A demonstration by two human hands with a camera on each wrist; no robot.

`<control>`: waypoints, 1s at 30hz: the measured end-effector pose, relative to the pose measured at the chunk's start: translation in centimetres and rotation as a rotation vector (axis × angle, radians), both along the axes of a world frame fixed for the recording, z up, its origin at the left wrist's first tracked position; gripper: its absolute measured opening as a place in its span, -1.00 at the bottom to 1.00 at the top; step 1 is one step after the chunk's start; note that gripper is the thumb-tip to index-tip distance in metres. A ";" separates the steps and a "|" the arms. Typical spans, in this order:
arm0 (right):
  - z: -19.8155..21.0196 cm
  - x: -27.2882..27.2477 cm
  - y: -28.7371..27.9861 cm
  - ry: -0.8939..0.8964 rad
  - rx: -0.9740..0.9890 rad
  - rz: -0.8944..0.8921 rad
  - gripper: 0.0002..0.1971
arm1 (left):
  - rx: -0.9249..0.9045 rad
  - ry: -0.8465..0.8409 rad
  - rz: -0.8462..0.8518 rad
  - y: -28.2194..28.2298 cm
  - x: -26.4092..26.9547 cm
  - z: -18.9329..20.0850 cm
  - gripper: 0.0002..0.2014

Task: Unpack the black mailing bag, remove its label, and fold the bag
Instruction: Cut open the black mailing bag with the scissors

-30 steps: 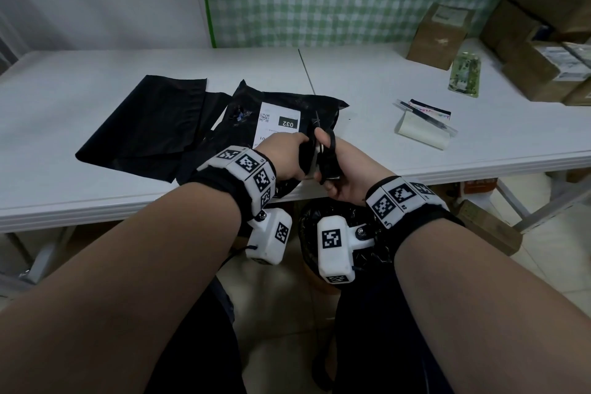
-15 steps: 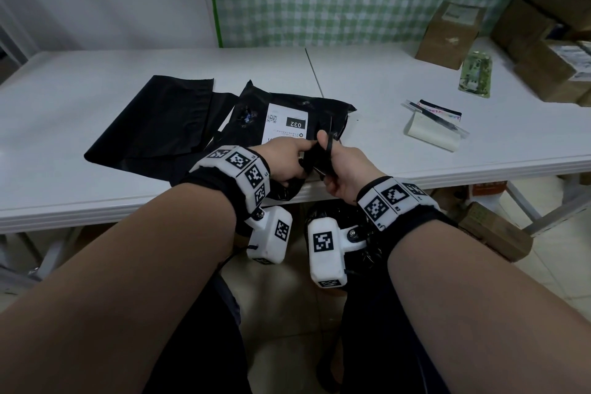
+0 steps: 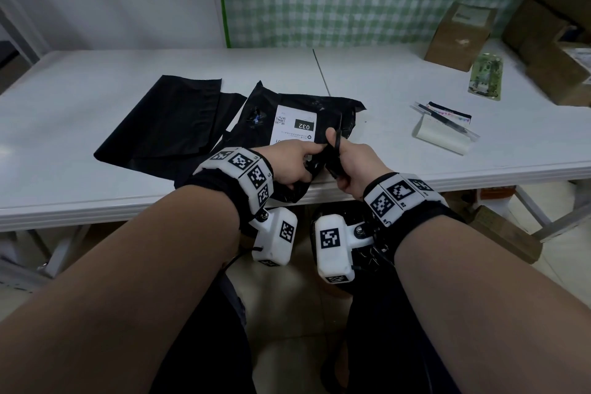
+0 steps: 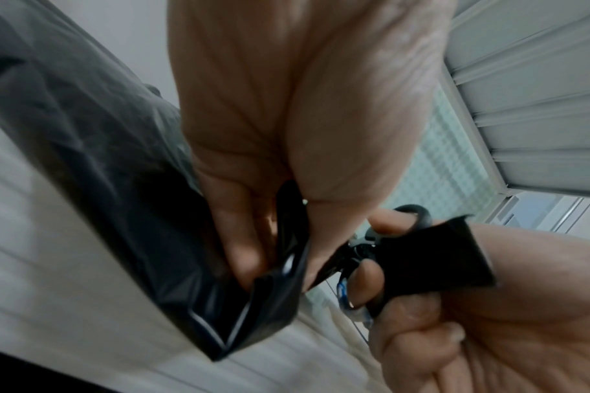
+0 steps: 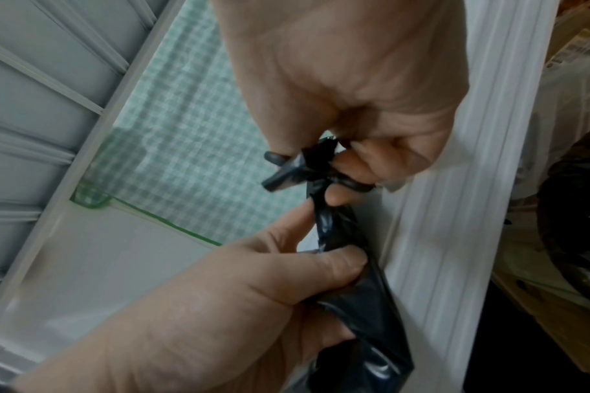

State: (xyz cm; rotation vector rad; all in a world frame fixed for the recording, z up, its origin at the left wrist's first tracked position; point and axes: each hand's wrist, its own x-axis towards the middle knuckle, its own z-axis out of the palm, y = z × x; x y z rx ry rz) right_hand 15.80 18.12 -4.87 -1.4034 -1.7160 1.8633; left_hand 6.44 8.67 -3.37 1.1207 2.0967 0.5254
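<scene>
The black mailing bag (image 3: 307, 112) lies at the table's (image 3: 96, 99) near edge, its near end hanging just over it. Its white label (image 3: 295, 128) shows a QR code and "032" on a dark block. The left hand (image 3: 289, 163) pinches the bag's near end between thumb and curled fingers. The right hand (image 3: 359, 165) grips black-handled scissors (image 3: 335, 144), fingers through the loops, at the bag's edge. A flat empty black bag (image 3: 172, 118) lies to the left. Toward the right edge lie a pen on a paper pad (image 3: 443, 134), a green packet (image 3: 486, 77) and cardboard boxes (image 3: 460, 35).
</scene>
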 end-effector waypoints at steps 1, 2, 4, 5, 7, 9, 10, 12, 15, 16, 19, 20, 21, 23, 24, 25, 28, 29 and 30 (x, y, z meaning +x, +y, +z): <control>0.0 0.1 0.0 -0.012 0.017 -0.007 -0.56 | -0.004 -0.002 0.000 0.0 0.0 0.0 -0.32; -0.1 0.1 0.2 -0.023 0.037 -0.010 -0.55 | -0.008 -0.006 -0.001 0.0 0.0 0.0 -0.31; -0.1 0.1 0.4 -0.015 0.052 -0.007 -0.53 | -0.012 -0.009 -0.007 0.0 0.0 0.0 -0.30; 0.0 0.0 0.4 0.012 0.034 -0.003 -0.48 | -0.015 -0.011 -0.012 0.0 0.0 0.0 -0.29; 0.1 -0.2 0.6 0.066 -0.014 -0.010 -0.40 | -0.021 -0.009 -0.023 -0.1 -0.1 0.0 -0.29; 0.1 -0.4 0.7 0.082 -0.011 -0.015 -0.45 | -0.022 -0.010 -0.032 -0.1 -0.1 0.1 -0.29; 0.2 -0.4 0.8 0.061 0.010 -0.020 -0.47 | -0.020 -0.011 -0.036 -0.1 -0.1 0.1 -0.29; 0.1 -0.5 1.3 -0.004 0.085 -0.029 -0.51 | -0.016 -0.014 -0.041 -0.1 -0.2 0.1 -0.29; 0.1 -0.4 1.8 -0.046 0.109 -0.053 -0.53 | -0.020 -0.027 -0.044 -0.1 -0.2 0.1 -0.28; 0.2 -0.4 1.9 -0.046 0.102 -0.053 -0.53 | -0.023 -0.031 -0.045 0.0 -0.2 0.1 -0.27; 0.6 -0.4 2.0 -0.009 0.058 -0.018 -0.52 | -0.031 -0.039 -0.051 0.1 -0.2 0.1 -0.27; 0.6 -0.5 2.1 0.005 0.038 -0.006 -0.49 | -0.036 -0.041 -0.052 0.1 -0.2 0.1 -0.27; 0.7 -0.7 2.0 0.014 0.027 0.000 -0.47 | -0.042 -0.042 -0.052 0.1 -0.2 0.1 -0.27; 0.8 -0.9 1.9 0.015 0.027 -0.007 -0.46 | -0.050 -0.047 -0.053 0.1 -0.1 0.2 -0.26; 0.7 -1.0 2.0 0.009 0.033 -0.022 -0.49 | -0.053 -0.049 -0.053 0.1 -0.1 0.3 -0.27; 0.6 -1.1 2.0 -0.004 0.042 -0.041 -0.52 | -0.055 -0.050 -0.053 0.1 -0.1 0.3 -0.27; 0.2 -1.2 2.2 -0.059 0.070 -0.072 -0.55 | -0.064 -0.040 -0.054 0.1 -0.1 0.4 -0.28; 0.2 -1.1 2.2 -0.074 0.081 -0.072 -0.54 | -0.064 -0.040 -0.052 0.1 0.0 0.4 -0.28; 0.2 -1.1 2.3 -0.086 0.087 -0.067 -0.53 | -0.065 -0.045 -0.045 0.1 0.0 0.4 -0.28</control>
